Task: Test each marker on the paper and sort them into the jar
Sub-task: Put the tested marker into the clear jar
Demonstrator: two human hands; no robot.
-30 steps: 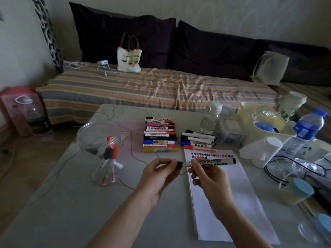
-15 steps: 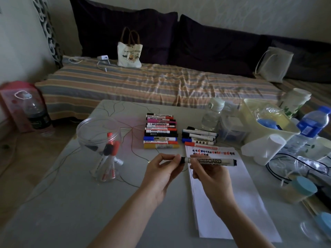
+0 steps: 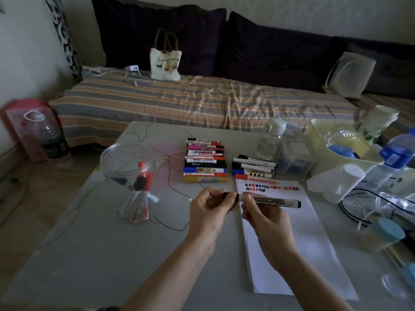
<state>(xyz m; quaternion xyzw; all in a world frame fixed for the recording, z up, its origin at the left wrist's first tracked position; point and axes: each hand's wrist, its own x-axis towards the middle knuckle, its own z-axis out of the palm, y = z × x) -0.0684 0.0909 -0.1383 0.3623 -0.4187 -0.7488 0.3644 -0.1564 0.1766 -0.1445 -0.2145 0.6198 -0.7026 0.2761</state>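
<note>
Just above the near end of the paper [image 3: 292,239], both hands hold one marker [image 3: 269,200] level — the right hand [image 3: 262,218] pinches its barrel, the left hand [image 3: 208,212] pinches the black cap end. Left of the paper stands the jar [image 3: 130,176]; beyond the paper lie rows of markers [image 3: 205,162].

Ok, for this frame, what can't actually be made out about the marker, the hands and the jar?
- Marker, head view: whether the cap is seated or pulled off; the left hand fingers cover that end.
- Right hand: its grip under the barrel faces away from the camera.
- Jar: exact marker count; they overlap behind glare.
- Paper: test marks too small to read.
</note>
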